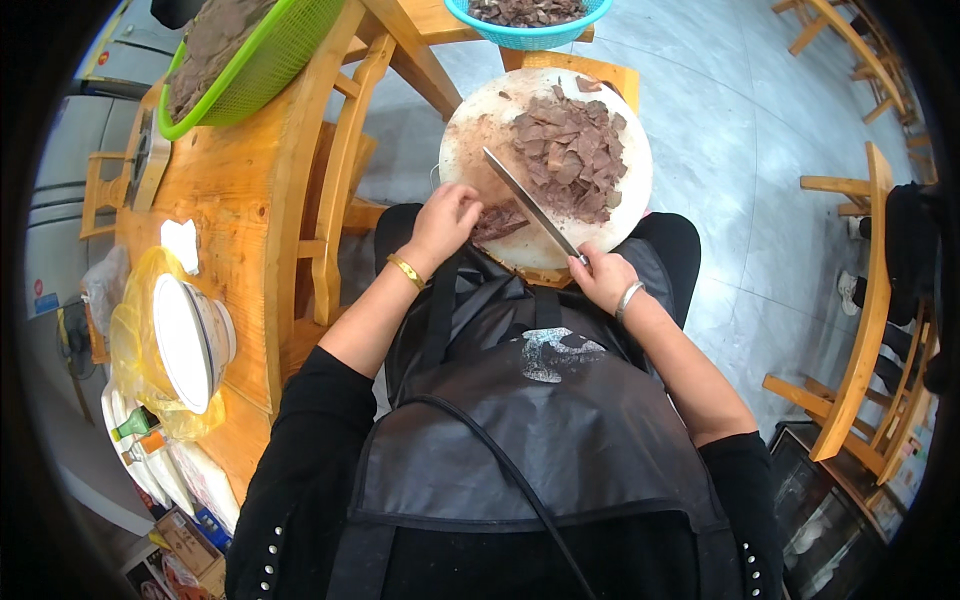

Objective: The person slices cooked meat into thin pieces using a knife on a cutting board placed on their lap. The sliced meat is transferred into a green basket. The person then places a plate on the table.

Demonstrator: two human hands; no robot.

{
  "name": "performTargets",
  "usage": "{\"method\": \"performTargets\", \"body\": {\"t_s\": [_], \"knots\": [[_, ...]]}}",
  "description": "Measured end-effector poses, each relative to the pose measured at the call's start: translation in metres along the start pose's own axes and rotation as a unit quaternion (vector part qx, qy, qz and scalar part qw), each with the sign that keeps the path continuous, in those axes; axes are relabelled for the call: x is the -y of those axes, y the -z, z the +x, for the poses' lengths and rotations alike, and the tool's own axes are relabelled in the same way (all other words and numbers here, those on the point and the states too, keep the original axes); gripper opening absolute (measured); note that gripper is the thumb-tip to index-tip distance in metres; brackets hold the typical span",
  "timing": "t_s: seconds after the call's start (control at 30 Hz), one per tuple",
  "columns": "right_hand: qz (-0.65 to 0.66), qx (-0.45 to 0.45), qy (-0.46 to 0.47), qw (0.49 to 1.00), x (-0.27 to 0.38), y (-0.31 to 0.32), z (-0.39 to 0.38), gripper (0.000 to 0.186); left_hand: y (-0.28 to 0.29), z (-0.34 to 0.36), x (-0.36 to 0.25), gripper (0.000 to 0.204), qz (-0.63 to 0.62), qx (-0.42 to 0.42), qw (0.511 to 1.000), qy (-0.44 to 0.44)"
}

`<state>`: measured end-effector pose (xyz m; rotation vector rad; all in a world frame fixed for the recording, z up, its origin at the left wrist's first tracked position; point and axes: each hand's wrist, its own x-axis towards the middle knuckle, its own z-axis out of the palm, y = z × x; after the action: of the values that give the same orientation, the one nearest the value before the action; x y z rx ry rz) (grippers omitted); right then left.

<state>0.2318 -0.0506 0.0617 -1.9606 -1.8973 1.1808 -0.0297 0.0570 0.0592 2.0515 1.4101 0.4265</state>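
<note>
The right hand [607, 282] is gripping the knife [530, 205] firmly by its handle, the blade slanting across the round white board [472, 143] beside heaped brown slices [570, 150], while the left hand [441, 222] is curling half-closed (whether around anything, I cannot tell) by a brown chunk [500, 223] near the board's edge.

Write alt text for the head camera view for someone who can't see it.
A person's right hand holds a knife over a round white board heaped with brown slices, while the left hand is beside a darker chunk at the board's near-left edge. A wooden table at left carries a green basket.
</note>
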Motion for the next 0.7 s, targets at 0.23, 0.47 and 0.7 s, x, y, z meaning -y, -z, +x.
{"method": "performTargets", "body": {"t_s": [0.23, 0.47, 0.7], "knots": [[0.058, 0.03, 0.015, 0.998, -0.005, -0.004, -0.006, 0.034, -0.027, -0.012, -0.013, 0.027, 0.052, -0.005, 0.98, -0.192], [0.094, 0.007, 0.046, 0.994, -0.013, 0.001, 0.001, 0.038, -0.054, -0.019, -0.024, 0.024, 0.007, -0.084, 0.988, -0.127], [0.08, 0.096, -0.006, 0.992, -0.023, 0.041, 0.019, 0.039, -0.057, -0.018, -0.021, 0.023, -0.004, -0.087, 0.98, -0.178]]}}
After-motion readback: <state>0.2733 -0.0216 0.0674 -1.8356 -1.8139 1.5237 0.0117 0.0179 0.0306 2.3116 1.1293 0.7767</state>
